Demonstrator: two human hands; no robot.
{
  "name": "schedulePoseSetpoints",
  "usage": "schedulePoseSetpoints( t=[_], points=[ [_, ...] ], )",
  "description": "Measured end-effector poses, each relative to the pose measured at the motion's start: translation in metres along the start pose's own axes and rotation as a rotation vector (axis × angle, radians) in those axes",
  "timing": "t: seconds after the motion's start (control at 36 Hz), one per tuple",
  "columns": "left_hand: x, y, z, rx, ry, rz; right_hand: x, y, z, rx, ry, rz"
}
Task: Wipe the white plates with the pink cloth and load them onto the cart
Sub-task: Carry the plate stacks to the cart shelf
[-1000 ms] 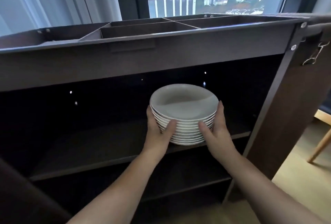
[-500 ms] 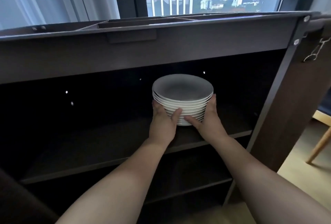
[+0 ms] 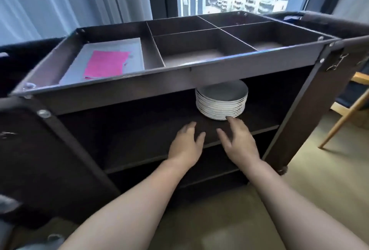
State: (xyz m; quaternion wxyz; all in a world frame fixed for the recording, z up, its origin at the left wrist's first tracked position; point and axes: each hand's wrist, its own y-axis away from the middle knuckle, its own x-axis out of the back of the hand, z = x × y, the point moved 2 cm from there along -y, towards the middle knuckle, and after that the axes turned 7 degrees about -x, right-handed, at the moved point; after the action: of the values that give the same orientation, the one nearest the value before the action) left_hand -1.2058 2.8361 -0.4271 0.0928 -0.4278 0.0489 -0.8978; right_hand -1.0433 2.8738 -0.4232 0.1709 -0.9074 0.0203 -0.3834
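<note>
Plates [image 3: 221, 102] stacked on the cart's [image 3: 209, 66] middle shelf [image 3: 139, 142], right of centre, set back from the front edge, partly under the top tray's rim. My left hand [image 3: 186, 146] is over the shelf's front edge, fingers loose, holding nothing, apart from the stack. My right hand [image 3: 239, 142] is also loose and empty, one fingertip at the stack's bottom front; can't tell if it touches. Cloth [image 3: 105, 64] lies flat in the top tray's left compartment.

One cart [image 3: 139, 90], one pink cloth [image 3: 105, 64], roughly ten stacked white plates [image 3: 220, 107], one left hand [image 3: 186, 146], one right hand [image 3: 238, 144]
</note>
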Motion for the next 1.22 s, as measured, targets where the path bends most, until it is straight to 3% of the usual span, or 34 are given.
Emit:
schedulePoseSetpoints(
  t=[0.19, 0.44, 0.86, 1.22],
  points=[
    [0.126, 0.105, 0.014, -0.071, 0.016, -0.054, 0.053, 0.09, -0.14, 0.029, -0.106, 0.088],
    [0.26, 0.223, 0.006, -0.003, -0.002, 0.151, 0.08, 0.156, -0.285, 0.19, -0.148, -0.037],
    [0.424, 0.564, -0.063, 0.552, -0.198, 0.574, 0.016, 0.363, -0.493, 0.642, -0.307, -0.496],
    [0.531, 0.89, -0.11, 0.968, -0.292, 0.84, -0.051, 0.631, -0.683, 0.933, -0.378, -0.868]
  ],
)
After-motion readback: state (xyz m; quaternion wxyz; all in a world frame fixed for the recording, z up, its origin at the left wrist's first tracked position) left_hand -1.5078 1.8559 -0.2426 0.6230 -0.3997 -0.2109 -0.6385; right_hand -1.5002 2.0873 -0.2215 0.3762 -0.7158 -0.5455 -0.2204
